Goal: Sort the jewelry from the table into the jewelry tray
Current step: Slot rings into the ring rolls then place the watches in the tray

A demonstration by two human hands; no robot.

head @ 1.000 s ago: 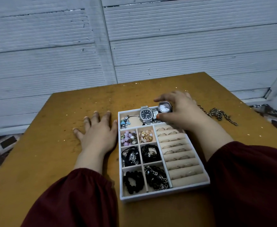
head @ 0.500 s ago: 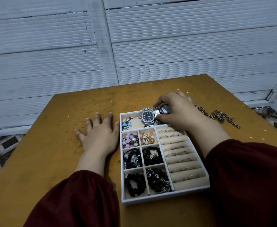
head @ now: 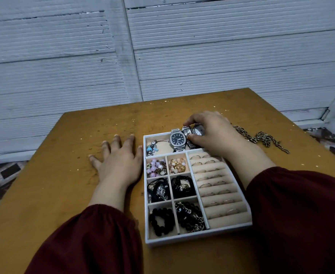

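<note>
The right hand (head: pixel 214 135) has lowered its small watch (head: pixel 197 131) to the jewelry tray (head: pixel 198 239).
Its fingers pinch the watch over the far compartment, beside a dark-dial watch (head: pixel 177 139). The left hand (head: pixel 119 163) lies flat, fingers spread, on the tabletop (head: pixel 63 175) beside the tray.

Dark maroon long sleeves (head: pixel 95 240), gathered elastic cuffs at both wrists, hands bare, no rings

Shiny metal watch (head: pixel 177 139), matt wooden table (head: pixel 67 147), velvety tray lining (head: pixel 218 194)
</note>
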